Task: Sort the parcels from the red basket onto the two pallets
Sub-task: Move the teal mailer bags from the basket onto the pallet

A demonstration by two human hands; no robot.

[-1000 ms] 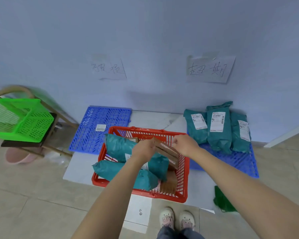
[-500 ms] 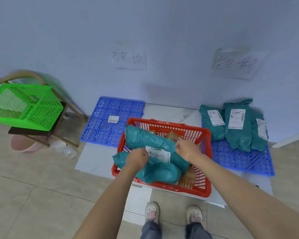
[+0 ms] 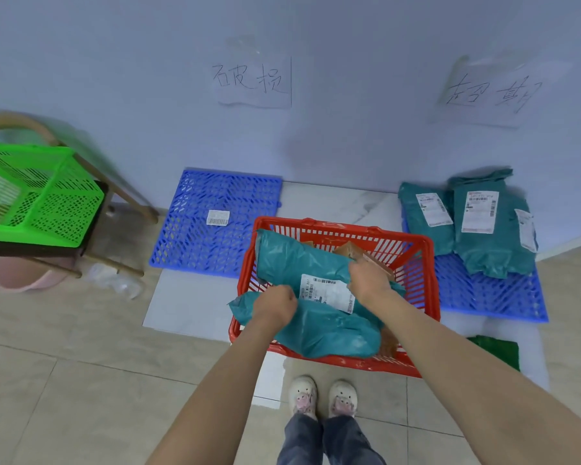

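step: picking from red plastic basket (image 3: 332,226) | left hand (image 3: 275,305) and right hand (image 3: 369,280) both clenched on labelled teal poly-mailer parcel (image 3: 296,260) | next: lift clear, read label, choose blue pallet (image 3: 215,223)

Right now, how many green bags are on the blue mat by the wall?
3, all on the right mat: left bag, middle bag, right bag partly tucked behind. More may hide underneath.

Left pallet (image 3: 195,243) lies nearly bare; 3 parcels (image 3: 477,229) crowd the right pallet (image 3: 483,293).
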